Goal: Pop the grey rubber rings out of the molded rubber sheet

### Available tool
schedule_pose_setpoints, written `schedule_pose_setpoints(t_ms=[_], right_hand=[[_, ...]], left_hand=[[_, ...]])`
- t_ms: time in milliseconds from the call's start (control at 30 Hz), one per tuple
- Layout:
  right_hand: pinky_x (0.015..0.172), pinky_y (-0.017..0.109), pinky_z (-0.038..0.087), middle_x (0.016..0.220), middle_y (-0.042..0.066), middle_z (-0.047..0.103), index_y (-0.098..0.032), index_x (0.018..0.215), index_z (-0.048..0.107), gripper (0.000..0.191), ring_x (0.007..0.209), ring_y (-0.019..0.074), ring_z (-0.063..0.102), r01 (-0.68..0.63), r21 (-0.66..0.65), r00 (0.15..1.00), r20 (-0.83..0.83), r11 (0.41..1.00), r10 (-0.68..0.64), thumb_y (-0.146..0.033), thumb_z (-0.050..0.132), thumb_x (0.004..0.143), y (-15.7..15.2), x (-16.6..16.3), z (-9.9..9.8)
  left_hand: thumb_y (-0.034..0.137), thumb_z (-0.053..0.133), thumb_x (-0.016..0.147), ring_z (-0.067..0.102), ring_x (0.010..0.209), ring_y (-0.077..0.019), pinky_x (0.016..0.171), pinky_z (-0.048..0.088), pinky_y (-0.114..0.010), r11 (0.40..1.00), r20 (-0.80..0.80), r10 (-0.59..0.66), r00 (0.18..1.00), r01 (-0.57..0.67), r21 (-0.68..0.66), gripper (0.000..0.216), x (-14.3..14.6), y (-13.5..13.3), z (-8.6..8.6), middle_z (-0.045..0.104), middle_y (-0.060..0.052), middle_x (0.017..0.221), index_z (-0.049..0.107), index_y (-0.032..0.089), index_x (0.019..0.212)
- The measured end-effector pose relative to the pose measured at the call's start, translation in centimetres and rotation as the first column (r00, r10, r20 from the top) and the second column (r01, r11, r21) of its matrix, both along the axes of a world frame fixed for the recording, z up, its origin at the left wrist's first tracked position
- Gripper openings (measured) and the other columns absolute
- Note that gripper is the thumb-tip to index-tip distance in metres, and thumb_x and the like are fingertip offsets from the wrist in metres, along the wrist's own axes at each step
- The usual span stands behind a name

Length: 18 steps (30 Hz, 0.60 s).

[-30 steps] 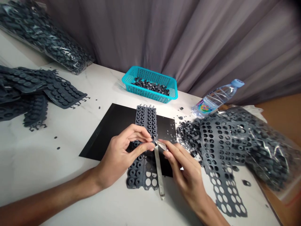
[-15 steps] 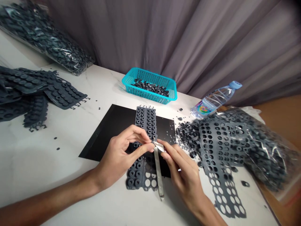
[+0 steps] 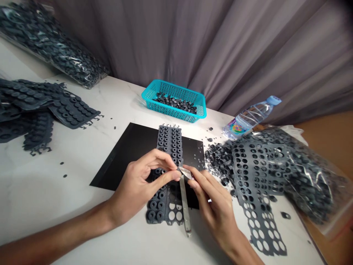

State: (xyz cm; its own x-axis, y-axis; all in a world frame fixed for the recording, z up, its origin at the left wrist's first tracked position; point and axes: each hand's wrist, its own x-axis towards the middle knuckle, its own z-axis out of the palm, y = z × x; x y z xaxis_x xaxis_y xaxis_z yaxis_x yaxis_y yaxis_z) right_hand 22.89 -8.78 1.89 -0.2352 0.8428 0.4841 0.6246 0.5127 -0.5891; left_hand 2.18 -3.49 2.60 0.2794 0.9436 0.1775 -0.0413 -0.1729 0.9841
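Right hand holds metal tool beside left hand.

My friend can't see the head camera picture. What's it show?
A person's left hand seems to pinch a small dark piece over a sheet of dark rings, while the right hand holds a pointed metal tool nearby. Behind are a turquoise basket of dark pieces and a clear bottle.
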Motion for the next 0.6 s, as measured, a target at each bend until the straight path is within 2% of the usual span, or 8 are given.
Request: schedule_pose_setpoints(t_ms=[267,433,600], right_hand=[[0.075,0.03,0.055,0.114,0.011,0.073,-0.02,0.141,0.059,0.042,0.088,0.0172,0.067,0.009,-0.005,1.0,0.008,1.0,-0.009,-0.003,0.053,0.103,-0.01,-0.06,0.19],[0.07,0.028,0.055,0.105,0.008,0.073,-0.019,0.137,0.063,0.039,0.082,0.0171,0.067,0.046,0.027,0.999,-0.009,0.999,-0.046,-0.004,0.054,0.102,-0.11,-0.06,0.29],[0.068,0.027,0.053,0.099,0.007,0.071,-0.019,0.137,0.064,0.037,0.078,0.0152,0.064,0.056,-0.009,0.998,-0.027,0.998,-0.056,-0.006,0.053,0.104,-0.04,0.27,0.37]], left_hand=[[0.026,0.082,0.09,0.073,0.089,-0.0129,0.085,0.062,-0.021,0.999,0.02,0.009,1.0,-0.008,-0.038,0.016,0.13,-0.26,0.03,0.073,0.002,0.091,0.068,0.022,0.097],[0.027,0.082,0.089,0.074,0.088,-0.0153,0.082,0.063,-0.024,0.999,0.005,0.019,1.0,-0.018,-0.046,0.017,0.04,-0.26,0.03,0.074,0.0,0.09,0.068,0.021,0.096],[0.026,0.083,0.088,0.074,0.089,-0.0121,0.083,0.062,-0.019,0.999,0.018,0.018,1.0,-0.017,-0.04,0.017,0.01,-0.15,0.03,0.074,0.003,0.091,0.068,0.023,0.095]])
